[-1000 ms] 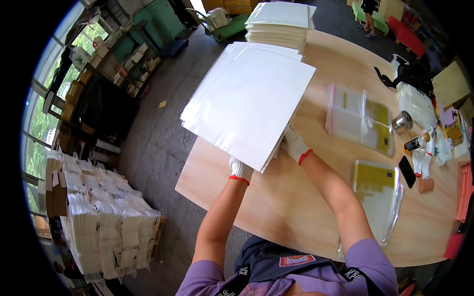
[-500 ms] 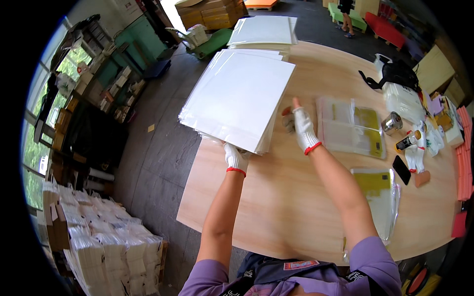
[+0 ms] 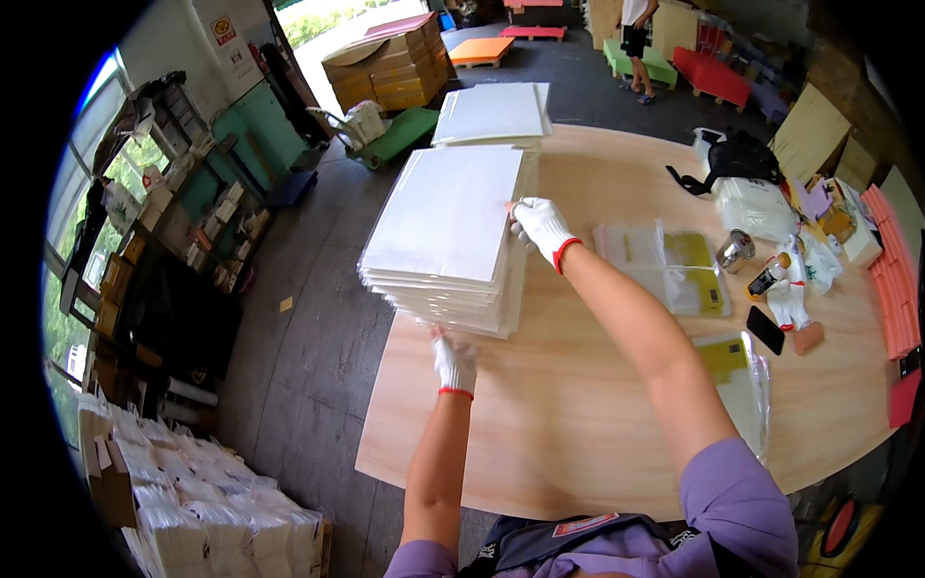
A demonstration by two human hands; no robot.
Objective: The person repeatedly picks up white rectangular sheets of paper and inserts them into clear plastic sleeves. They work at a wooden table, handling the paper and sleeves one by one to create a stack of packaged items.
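Note:
A tall stack of white boards in clear plastic sleeves (image 3: 443, 217) stands at the table's left side, its layers slightly uneven along the front. My right hand (image 3: 542, 228), in a white knit glove with a red cuff and bare fingertips, touches the stack's upper right edge. Its fingers are a little bent, with nothing seen gripped. Just below the stack's front edge is my left hand (image 3: 453, 364), gloved alike and partly smeared by motion, fingers pointing up and nothing visible in them. Behind the tall stack lies another stack of white boards (image 3: 489, 112).
Right of the stack lie plastic-sleeve packs (image 3: 699, 270), a metal cup (image 3: 736, 250), a bottle (image 3: 768, 276), a phone (image 3: 766, 330) and a black bag (image 3: 742, 159). Wrapped white bundles (image 3: 212, 491) stand on a pallet at lower left. A person (image 3: 636, 43) stands far back.
The upper boards, tilted toward me before, now lie level on the stack. My left hand has come away from their front edge; my right hand has moved left to the stack's right edge.

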